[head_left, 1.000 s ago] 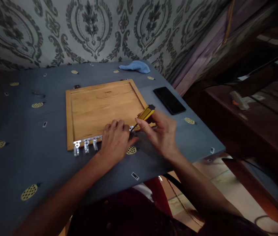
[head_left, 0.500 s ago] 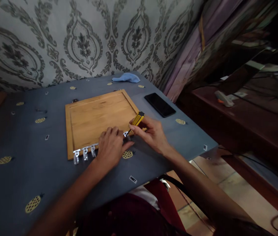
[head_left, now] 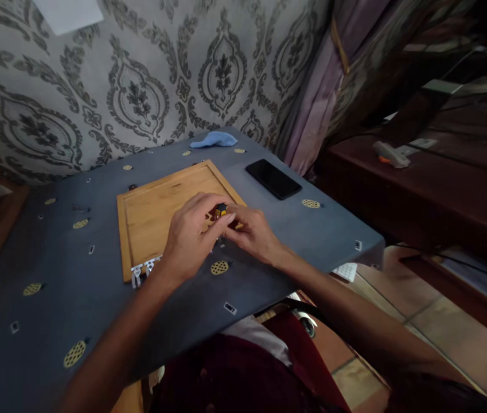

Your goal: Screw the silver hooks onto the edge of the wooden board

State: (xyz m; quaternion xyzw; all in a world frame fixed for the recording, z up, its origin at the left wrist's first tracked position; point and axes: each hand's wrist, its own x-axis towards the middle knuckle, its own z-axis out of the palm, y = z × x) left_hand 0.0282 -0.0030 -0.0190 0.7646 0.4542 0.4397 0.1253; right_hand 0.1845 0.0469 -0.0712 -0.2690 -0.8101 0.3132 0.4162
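Observation:
A screwdriver (head_left: pixel 221 210) with a yellow and black handle stands nearly upright over the front edge of a wooden board (head_left: pixel 152 215). My left hand (head_left: pixel 191 235) is closed about the handle from the left, thumb and fingertips around it. From the right, my right hand (head_left: pixel 252 232) closes on the same screwdriver, its fingers meeting the left thumb. A silver metal hook rail (head_left: pixel 144 267) lies along the board's front edge. My left hand and forearm cover much of the rail, and the screwdriver's tip is hidden behind my fingers.
A black phone (head_left: pixel 273 178) lies right of the board, and a blue cloth (head_left: pixel 214 139) sits at the table's far corner. The table (head_left: pixel 109 321) has a blue pineapple-print cover. A patterned wall covering (head_left: pixel 140 97) rises behind it; a purple curtain (head_left: pixel 312 109) hangs at the right.
My left hand has risen off the rail and closed around the screwdriver handle beside my right hand. The screwdriver now stands more upright. The view has shifted a little.

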